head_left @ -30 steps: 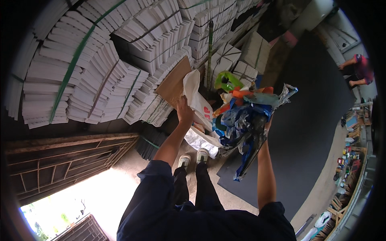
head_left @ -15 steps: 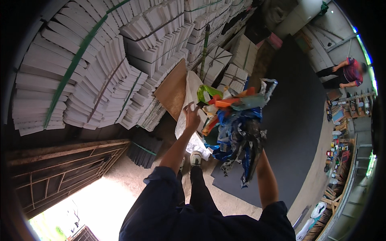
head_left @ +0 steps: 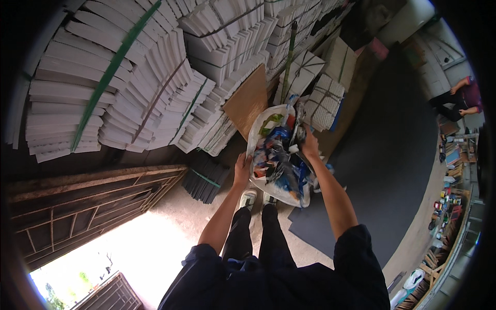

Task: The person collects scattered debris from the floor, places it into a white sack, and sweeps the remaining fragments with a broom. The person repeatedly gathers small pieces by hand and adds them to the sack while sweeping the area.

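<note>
I hold a white sack [head_left: 262, 130] open in front of me, filled with scraps of blue, orange, green and red material [head_left: 276, 155]. My left hand [head_left: 242, 168] grips the sack's near left rim. My right hand [head_left: 309, 145] is closed on its right rim among the scraps. The sack hangs above my white shoes [head_left: 248, 198], which stand on the concrete floor.
Tall stacks of strapped white boards [head_left: 155, 77] rise ahead and to the left, with a brown cardboard sheet [head_left: 249, 99] leaning on them. A dark mat [head_left: 392, 155] covers the floor to the right. Another person [head_left: 462, 98] crouches far right near small goods [head_left: 447, 206]. A wooden frame [head_left: 88, 201] lies at left.
The heap of coloured scraps that I held above the sack has gone down into it. Both hands now hold the sack's rim, lower and nearer to me.
</note>
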Available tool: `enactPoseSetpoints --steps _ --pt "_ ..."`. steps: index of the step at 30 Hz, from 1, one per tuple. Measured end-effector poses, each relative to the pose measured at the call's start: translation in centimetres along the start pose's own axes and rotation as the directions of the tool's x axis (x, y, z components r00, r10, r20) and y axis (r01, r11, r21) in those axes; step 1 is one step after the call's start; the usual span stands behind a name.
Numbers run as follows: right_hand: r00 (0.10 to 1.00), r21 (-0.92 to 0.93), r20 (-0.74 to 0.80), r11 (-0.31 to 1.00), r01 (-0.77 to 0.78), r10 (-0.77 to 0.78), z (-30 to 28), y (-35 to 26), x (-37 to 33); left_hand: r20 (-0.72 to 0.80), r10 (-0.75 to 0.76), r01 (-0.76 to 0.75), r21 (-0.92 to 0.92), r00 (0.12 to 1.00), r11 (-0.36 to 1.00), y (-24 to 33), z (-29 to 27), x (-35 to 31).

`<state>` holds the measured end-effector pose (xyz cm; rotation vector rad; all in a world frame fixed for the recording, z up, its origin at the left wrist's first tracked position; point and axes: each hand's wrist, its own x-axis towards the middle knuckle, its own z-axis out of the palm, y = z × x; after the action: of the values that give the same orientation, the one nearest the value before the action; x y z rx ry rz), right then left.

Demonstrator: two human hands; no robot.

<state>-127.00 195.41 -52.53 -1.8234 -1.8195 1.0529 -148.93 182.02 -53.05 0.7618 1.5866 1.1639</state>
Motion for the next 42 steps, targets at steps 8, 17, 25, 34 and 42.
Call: enactPoseSetpoints --steps 8,17,25,34,42 --pt "0.986 -0.384 0.167 0.92 0.075 -0.01 7.6 -4.0 -6.0 -0.052 0.126 -0.119 0.122 0.991 0.985 2.6 0.4 -2.6" --pt "0.861 -0.759 0.508 0.457 0.464 -0.028 10.4 -3.6 -7.4 -0.018 0.042 -0.04 0.098 0.999 0.994 -0.1 -1.5 -2.7" --pt "0.866 0.314 0.355 0.918 0.244 -0.352 12.8 -1.1 -8.7 0.107 -0.05 0.012 0.327 0.993 0.945 -2.0 -0.4 0.0" --pt "0.886 0.35 0.46 0.907 -0.234 0.051 7.2 -3.3 -11.1 0.048 -0.146 0.105 0.484 0.988 0.869 -1.6 2.1 -0.1" --pt "0.93 0.534 0.359 0.8 -0.273 0.077 7.4 1.1 -11.8 0.053 -0.125 0.062 0.641 0.991 0.765 -2.1 4.9 0.3"
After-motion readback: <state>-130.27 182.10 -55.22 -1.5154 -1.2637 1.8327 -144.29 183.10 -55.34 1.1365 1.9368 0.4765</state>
